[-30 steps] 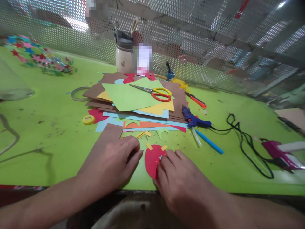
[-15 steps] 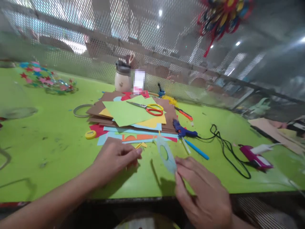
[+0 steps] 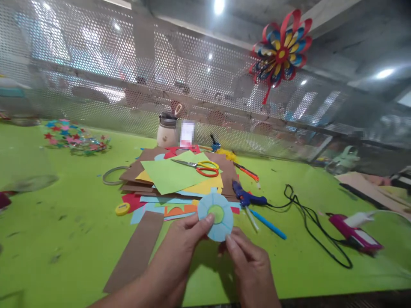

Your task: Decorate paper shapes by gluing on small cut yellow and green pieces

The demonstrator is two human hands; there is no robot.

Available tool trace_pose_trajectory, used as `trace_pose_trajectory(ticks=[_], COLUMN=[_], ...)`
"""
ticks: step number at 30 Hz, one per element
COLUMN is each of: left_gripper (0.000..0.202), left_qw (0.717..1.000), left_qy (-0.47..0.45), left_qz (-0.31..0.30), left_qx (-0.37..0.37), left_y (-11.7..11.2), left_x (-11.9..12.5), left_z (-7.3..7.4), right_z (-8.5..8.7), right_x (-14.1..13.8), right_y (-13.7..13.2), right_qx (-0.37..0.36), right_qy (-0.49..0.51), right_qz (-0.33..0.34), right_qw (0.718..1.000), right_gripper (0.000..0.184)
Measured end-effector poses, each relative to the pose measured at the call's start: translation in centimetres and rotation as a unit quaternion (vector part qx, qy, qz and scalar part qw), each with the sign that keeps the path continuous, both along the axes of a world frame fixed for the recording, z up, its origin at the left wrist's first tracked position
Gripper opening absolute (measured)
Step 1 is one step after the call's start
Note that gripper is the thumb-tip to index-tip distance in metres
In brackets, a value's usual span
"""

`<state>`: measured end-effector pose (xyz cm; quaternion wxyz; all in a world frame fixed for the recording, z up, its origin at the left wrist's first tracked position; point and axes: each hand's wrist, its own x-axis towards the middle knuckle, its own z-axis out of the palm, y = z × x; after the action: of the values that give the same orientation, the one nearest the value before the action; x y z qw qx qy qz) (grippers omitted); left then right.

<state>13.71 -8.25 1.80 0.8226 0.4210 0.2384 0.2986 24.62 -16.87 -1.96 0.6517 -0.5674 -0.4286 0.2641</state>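
Note:
Both hands hold a light blue paper disc (image 3: pixel 221 203) face-on above the table. Faint lines cross its band, a small tab sticks up at its top, and its round middle shows green; whether that is a hole or paper I cannot tell. My left hand (image 3: pixel 189 233) pinches the lower left, thumb on the front. At the lower right edge, my right hand (image 3: pixel 245 252) grips it between thumb and fingers. Behind the disc lies a stack of brown sheets (image 3: pixel 131 182) with coloured paper. Scissors (image 3: pixel 204 168) with yellow and red handles rest on the green sheet (image 3: pixel 167 175).
A blue glue gun (image 3: pixel 247 196) and a blue stick (image 3: pixel 269 225) lie right of the stack. The black cord runs to a magenta power strip (image 3: pixel 356 233). Left are a brown strip (image 3: pixel 136 248), a yellow tape measure (image 3: pixel 122 208) and a tape ring (image 3: pixel 112 176). A jug (image 3: pixel 167 132) stands behind.
My left hand has moved right and taken hold of the disc beside my right hand. The disc has turned from edge-on to face-on. The view has tilted up.

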Motion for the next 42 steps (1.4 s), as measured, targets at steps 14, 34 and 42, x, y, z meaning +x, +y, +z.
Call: trace_pose_trajectory(ticks=[14,34,42], left_gripper=[0.026,0.015,0.012], left_qw=[0.995,0.995,0.994], left_qy=[0.085,0.096,0.073], left_qz=[-0.04,-0.018,0.04], left_qx=[0.021,0.017,-0.069], left_y=[1.2,1.4,1.4], left_x=[-0.7,-0.7,-0.6], left_z=[-0.5,-0.8,-0.6], right_z=[3.3,1.8,2.3], right_x=[4.6,5.0,4.9], right_y=[2.5,3.5,3.3], right_qx=[-0.106,-0.131,-0.123], right_qy=[0.07,0.127,0.078], right_qz=[0.088,0.14,0.141], right_qw=[0.988,0.973,0.979], right_gripper=[0.021,0.025,0.026])
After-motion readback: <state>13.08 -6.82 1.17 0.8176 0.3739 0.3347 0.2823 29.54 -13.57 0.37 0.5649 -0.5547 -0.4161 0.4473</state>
